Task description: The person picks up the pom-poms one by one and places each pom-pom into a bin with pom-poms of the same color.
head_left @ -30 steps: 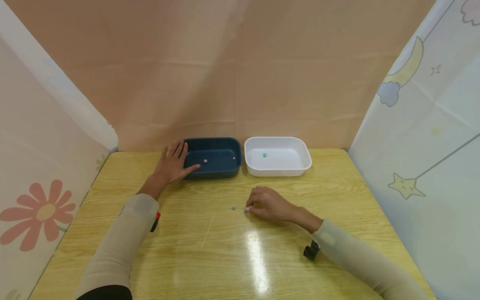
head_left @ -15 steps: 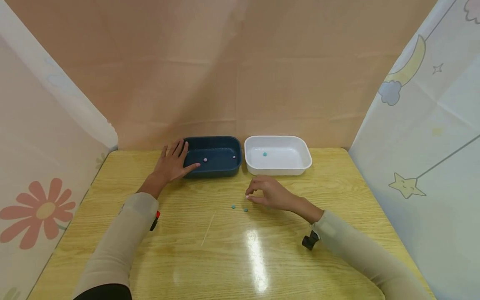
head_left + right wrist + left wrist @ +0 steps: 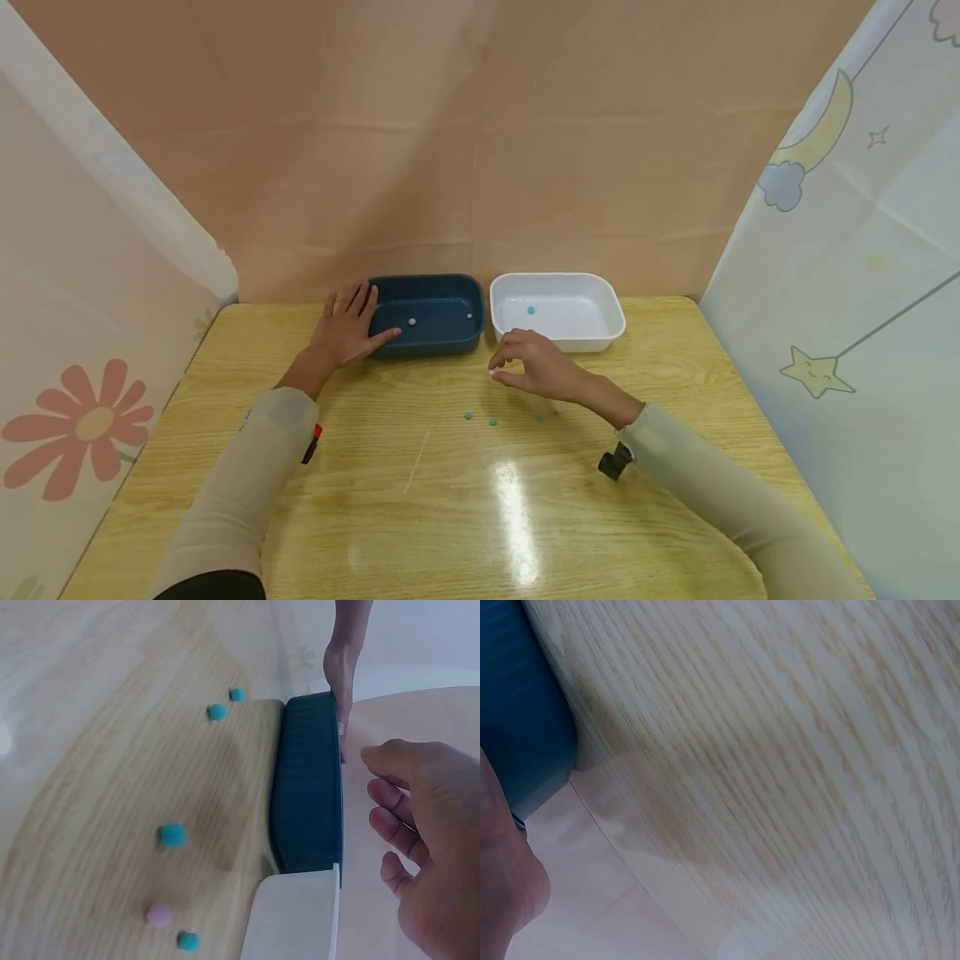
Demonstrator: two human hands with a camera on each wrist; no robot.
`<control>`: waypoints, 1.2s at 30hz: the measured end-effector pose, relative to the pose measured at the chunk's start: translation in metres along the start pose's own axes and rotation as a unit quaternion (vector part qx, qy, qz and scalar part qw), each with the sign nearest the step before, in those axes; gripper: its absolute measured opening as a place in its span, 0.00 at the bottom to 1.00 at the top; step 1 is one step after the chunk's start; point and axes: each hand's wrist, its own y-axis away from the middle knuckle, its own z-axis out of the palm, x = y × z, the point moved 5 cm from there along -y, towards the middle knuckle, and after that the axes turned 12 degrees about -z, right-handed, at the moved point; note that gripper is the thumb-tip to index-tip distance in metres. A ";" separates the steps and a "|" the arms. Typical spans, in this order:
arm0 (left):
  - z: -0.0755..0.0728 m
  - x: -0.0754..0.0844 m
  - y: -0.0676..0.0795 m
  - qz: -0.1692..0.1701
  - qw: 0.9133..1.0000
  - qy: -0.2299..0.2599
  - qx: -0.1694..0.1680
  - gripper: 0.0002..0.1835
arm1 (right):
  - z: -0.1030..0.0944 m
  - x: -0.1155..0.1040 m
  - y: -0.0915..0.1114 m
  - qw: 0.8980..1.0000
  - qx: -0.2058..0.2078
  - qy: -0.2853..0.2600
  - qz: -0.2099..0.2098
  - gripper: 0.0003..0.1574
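Right hand (image 3: 542, 367) pinches a tiny pale pink bead (image 3: 491, 372) between thumb and fingertip, off the desk (image 3: 360, 517), just in front of the white tray (image 3: 577, 313). Left hand (image 3: 343, 332) is spread, fingers at the left end of the dark blue tray (image 3: 435, 348), thumb over its front rim; grips no bead. Dark tray: two pink beads (image 3: 412, 322). White tray, just beside it: one teal bead (image 3: 531, 310). On the desk nearer the person: four loose teal balls (image 3: 172, 834) and one pink ball (image 3: 158, 915), per right wrist view. Tan backdrop (image 3: 480, 167) behind, patterned side panels (image 3: 862, 275) both sides.
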 end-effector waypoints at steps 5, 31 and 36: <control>0.002 0.000 -0.001 0.002 1.000 -0.007 -0.002 0.58 | -0.005 0.002 -0.007 1.000 0.003 0.004 0.004 0.05; 0.001 -0.001 -0.001 0.006 1.000 0.010 0.007 0.59 | -0.012 0.034 -0.037 0.999 0.021 0.033 0.021 0.03; 0.002 -0.001 0.000 0.004 1.000 0.006 0.005 0.59 | -0.011 0.042 -0.041 0.999 0.014 0.039 0.027 0.04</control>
